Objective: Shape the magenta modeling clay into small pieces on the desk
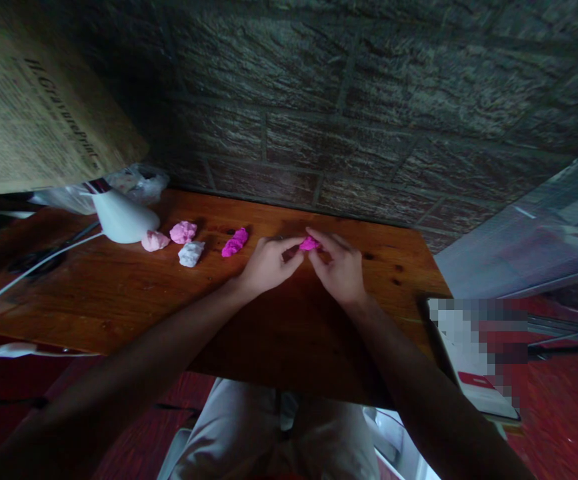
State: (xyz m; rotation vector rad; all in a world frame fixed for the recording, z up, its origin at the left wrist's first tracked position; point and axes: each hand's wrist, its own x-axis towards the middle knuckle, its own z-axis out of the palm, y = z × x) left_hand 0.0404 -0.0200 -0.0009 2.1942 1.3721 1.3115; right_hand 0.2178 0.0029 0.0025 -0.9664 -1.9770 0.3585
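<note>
tbh w/ left hand (267,264) & right hand (343,268) both pinching the small magenta piece (309,244) well right of the lamp (123,217), I'd keep fingertip pressure light n even so it doesn't tear, imo.

Magenta lump (309,244), white crumpled lump (191,254), orange-brown wood-grained table (269,313), grey brick-patterned wall (289,120).

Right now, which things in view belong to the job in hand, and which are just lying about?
In the job:
- left hand and right hand, both on the small magenta lump
- probably also the larger magenta lump, two paler pink lumps, white lump

Lying about:
- lamp
- white cable
- clear plastic bag
</note>
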